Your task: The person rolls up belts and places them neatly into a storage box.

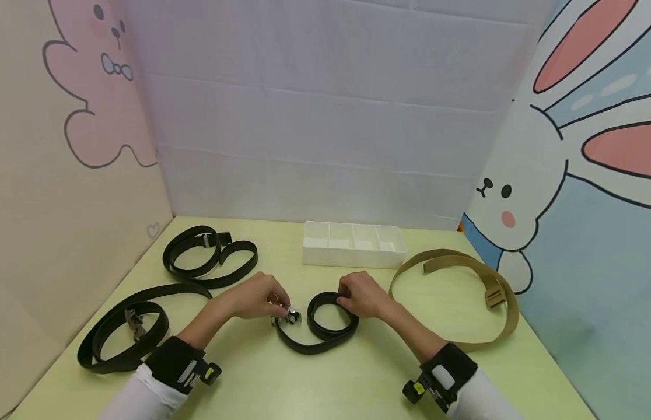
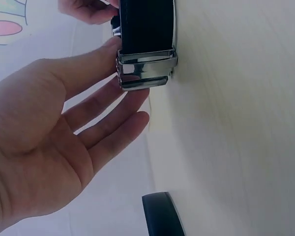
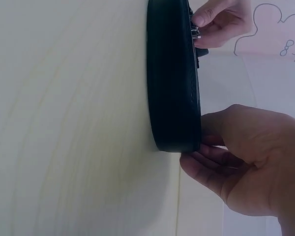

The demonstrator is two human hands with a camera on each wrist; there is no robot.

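Observation:
A black belt (image 1: 308, 349) stands on its edge on the table between the hands, its strap coiled at the right end. My left hand (image 1: 261, 296) pinches the belt's shiny metal buckle (image 2: 146, 69) between thumb and fingers. At the coil's right side, my right hand (image 1: 363, 294) grips the strap, with thumb inside and fingers outside in the right wrist view, where the black strap (image 3: 172, 78) fills the middle. Part of the coil is hidden behind the right fingers.
Two more black belts, one coiled at back left (image 1: 191, 271) and one nearer at left (image 1: 115, 364), lie beside the left arm. A tan webbing belt (image 1: 506, 286) curves at right. Behind the hands stands a white divided tray (image 1: 352, 256). Printed cloth walls surround the table.

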